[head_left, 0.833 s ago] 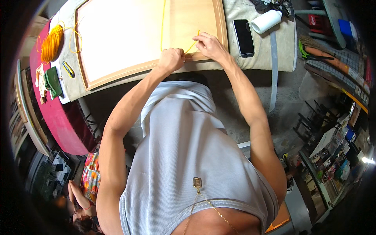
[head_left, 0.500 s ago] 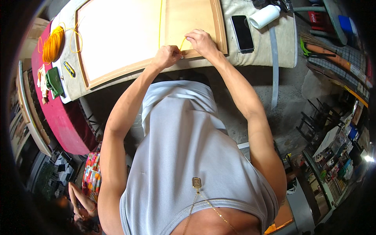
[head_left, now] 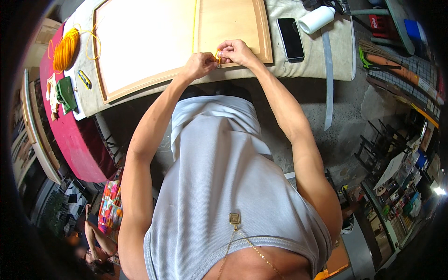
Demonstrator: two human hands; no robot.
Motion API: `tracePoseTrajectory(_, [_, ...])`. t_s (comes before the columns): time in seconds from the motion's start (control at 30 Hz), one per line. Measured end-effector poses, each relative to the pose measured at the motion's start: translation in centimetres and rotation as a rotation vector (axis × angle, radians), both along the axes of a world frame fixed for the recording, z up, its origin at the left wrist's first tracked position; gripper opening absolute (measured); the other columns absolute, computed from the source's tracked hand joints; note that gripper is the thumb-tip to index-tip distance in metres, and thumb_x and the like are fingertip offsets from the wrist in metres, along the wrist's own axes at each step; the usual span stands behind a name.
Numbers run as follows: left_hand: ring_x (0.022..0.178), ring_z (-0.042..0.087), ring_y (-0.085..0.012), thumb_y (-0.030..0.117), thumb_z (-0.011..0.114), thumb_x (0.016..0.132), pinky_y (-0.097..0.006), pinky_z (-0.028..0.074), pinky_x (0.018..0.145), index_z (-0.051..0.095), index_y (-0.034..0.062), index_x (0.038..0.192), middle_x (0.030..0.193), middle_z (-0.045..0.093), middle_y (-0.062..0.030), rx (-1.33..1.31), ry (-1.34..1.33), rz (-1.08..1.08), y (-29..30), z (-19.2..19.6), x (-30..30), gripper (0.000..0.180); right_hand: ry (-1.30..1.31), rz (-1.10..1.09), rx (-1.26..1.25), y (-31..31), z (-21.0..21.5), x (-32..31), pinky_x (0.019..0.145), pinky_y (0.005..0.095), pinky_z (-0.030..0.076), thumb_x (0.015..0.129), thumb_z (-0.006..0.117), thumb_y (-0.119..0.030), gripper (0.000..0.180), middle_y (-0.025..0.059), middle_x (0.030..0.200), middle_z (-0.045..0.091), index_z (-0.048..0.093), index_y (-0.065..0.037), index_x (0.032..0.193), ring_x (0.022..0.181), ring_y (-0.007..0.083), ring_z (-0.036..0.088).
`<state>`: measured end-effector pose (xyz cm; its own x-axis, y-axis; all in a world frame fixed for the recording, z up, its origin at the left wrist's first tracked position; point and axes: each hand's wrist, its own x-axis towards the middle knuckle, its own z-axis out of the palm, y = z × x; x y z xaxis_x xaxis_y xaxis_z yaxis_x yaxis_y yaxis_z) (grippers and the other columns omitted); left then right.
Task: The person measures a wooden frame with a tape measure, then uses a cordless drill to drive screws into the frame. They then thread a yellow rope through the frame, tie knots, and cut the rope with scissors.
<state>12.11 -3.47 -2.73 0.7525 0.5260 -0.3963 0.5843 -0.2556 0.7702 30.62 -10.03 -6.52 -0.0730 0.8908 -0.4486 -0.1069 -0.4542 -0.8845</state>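
Head view shows both hands meeting at the near edge of the wooden frame (head_left: 233,28). The left hand (head_left: 199,64) and the right hand (head_left: 237,50) are each pinched on a short end of yellow cord (head_left: 217,56), which sits between the two sets of fingertips. From there one strand runs straight away from the fingers across the frame. Right of the right hand, just beside the frame, lies a black phone (head_left: 290,38). An orange cord coil (head_left: 64,48) lies well off to the left.

We see a smooth matt wooden frame (head_left: 233,21) on rough grey cloth (head_left: 303,65), a glossy black phone (head_left: 290,38), and a yellow cord (head_left: 194,23).
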Motion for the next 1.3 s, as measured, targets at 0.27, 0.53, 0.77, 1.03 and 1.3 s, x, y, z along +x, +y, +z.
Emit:
tracePoseTrajectory(0.27, [0.062, 0.060, -0.0181, 0.020, 0.067, 0.083, -0.032, 0.050, 0.062, 0.066, 0.0000, 0.091, 0.071, 0.066, -0.0116, 0.006, -0.033, -0.012, 0.1, -0.5, -0.2, 0.021, -0.159, 0.065, 0.018, -0.2, 0.9, -0.9, 0.052, 0.0237, 0.046, 0.085, 0.063, -0.007, 0.016, 0.0040, 0.069, 0.064, 0.065, 0.004, 0.097, 0.060, 0.0090, 0.058])
tracePoseTrajectory(0.53, [0.066, 0.065, -0.0233, 0.020, 0.068, 0.081, -0.035, 0.051, 0.063, 0.067, 0.0003, 0.087, 0.073, 0.067, -0.0147, -0.054, -0.004, 0.046, -0.1, -0.9, -0.2, 0.020, -0.988, 0.261, 0.535, -4.0, 1.7, -3.2, 0.080, 0.0415, 0.048, 0.075, 0.065, -0.015, 0.023, 0.0174, 0.088, 0.058, 0.062, 0.001, 0.091, 0.091, 0.0346, 0.057])
tracePoseTrajectory(0.77, [0.059, 0.060, -0.0143, 0.024, 0.068, 0.085, -0.031, 0.048, 0.057, 0.065, -0.0007, 0.084, 0.067, 0.066, -0.0085, -0.027, 0.005, 0.133, -0.6, -1.4, 0.1, 0.025, -1.114, 0.300, 0.510, -6.0, 6.7, -3.2, 0.078, 0.0427, 0.051, 0.082, 0.054, -0.010, 0.017, 0.0194, 0.086, 0.061, 0.064, 0.004, 0.081, 0.087, 0.0332, 0.061])
tracePoseTrajectory(1.03, [0.060, 0.064, -0.0260, 0.031, 0.065, 0.085, -0.037, 0.049, 0.058, 0.067, -0.0008, 0.082, 0.068, 0.066, -0.0149, 0.107, 0.034, 0.047, -0.3, -1.9, 0.9, 0.032, 0.099, -0.403, 0.246, -4.5, 5.4, -1.8, 0.067, 0.0336, 0.052, 0.090, 0.058, -0.015, 0.020, 0.0080, 0.078, 0.066, 0.060, 0.002, 0.080, 0.068, 0.0209, 0.063])
tracePoseTrajectory(1.3, [0.068, 0.064, -0.0281, 0.021, 0.053, 0.088, -0.039, 0.049, 0.065, 0.069, -0.0014, 0.088, 0.073, 0.066, -0.0165, 0.080, 0.235, -0.369, 2.9, -0.6, 1.6, 0.027, 0.312, -0.621, -0.048, -4.3, 1.8, -2.1, 0.059, 0.0220, 0.048, 0.090, 0.062, -0.008, 0.009, 0.0064, 0.077, 0.064, 0.059, -0.001, 0.094, 0.062, 0.0095, 0.057])
